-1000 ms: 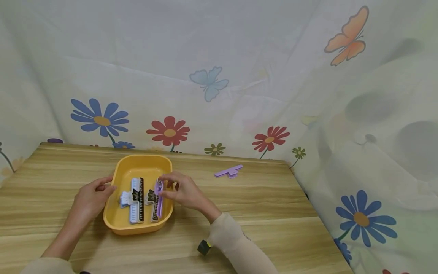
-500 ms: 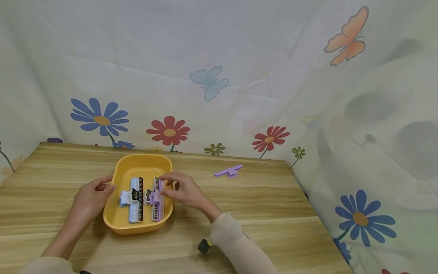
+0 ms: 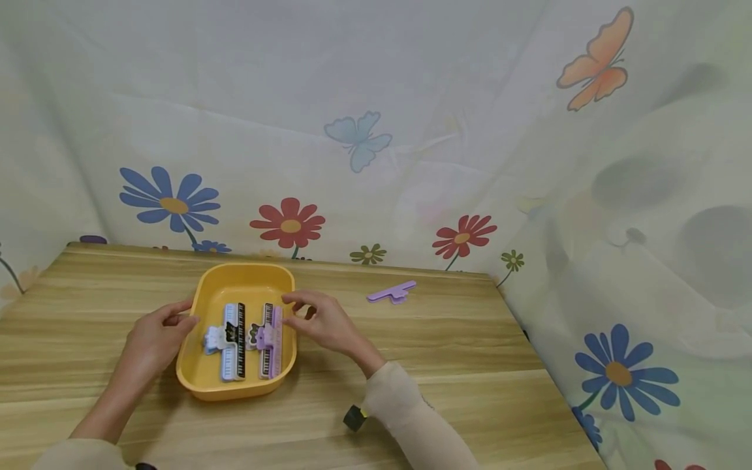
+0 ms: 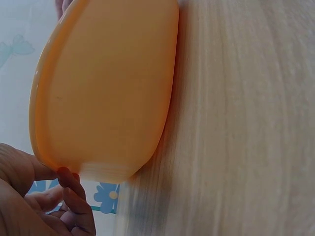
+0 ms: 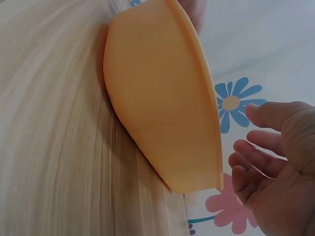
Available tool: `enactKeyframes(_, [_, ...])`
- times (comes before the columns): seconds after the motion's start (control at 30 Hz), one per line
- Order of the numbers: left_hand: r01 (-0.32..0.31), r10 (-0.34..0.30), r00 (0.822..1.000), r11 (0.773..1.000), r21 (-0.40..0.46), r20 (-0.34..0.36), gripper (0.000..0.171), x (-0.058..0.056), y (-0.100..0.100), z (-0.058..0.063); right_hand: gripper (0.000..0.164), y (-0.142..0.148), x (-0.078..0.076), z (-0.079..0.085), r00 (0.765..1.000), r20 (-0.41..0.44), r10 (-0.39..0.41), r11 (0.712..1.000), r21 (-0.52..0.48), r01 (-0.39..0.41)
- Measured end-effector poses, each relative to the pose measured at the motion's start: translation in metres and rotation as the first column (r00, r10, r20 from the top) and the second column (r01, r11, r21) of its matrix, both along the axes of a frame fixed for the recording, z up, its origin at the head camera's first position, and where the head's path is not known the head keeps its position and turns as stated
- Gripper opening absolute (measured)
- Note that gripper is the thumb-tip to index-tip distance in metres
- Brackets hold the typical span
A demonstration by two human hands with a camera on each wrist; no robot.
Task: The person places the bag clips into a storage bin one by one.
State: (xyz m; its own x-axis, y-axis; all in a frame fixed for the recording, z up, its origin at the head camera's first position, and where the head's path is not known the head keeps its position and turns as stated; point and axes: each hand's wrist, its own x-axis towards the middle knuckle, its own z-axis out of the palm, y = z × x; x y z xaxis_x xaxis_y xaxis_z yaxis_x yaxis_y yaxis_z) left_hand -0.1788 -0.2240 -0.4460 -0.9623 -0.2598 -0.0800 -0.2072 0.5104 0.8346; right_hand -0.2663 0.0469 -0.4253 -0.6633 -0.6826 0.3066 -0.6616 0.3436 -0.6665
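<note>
A yellow plastic tray stands on the table. My left hand pinches its left rim between thumb and fingers, and the left wrist view shows the same grip on the orange-looking wall. Inside lie several long clips with keyboard prints: a white clip beside a black clip, and farther right a black-and-white clip partly under a purple clip. My right hand hovers at the right rim with loosely bent fingers; in the right wrist view the hand holds nothing.
Another purple clip lies on the wooden table, toward the back right. A small dark object shows beside my right sleeve. A flower-printed curtain stands behind the table's rear edge.
The purple clip in the tray has turned from edge-on to lying flat against the black-and-white clip. My right hand has let it go and drawn back slightly rightward. The left hand stays put.
</note>
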Motion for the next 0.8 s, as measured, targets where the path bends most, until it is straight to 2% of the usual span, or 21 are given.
enactKeyframes(0.13, [-0.002,0.002,1.000,1.000,-0.002,0.006,0.058,0.000,0.000,-0.001,0.032,0.006,-0.002,0.000,1.000,-0.022,-0.016,1.000,-0.002,0.016])
enactKeyframes(0.4, [0.005,-0.005,1.000,1.000,-0.008,-0.009,0.061,0.001,-0.002,-0.002,0.037,0.018,-0.006,0.002,0.999,-0.004,-0.040,0.999,-0.024,0.040])
enactKeyframes(0.8, [0.013,-0.014,1.000,1.000,-0.019,-0.022,0.063,0.001,-0.001,-0.002,0.036,0.043,-0.015,0.000,0.992,-0.003,-0.129,0.989,-0.067,0.128])
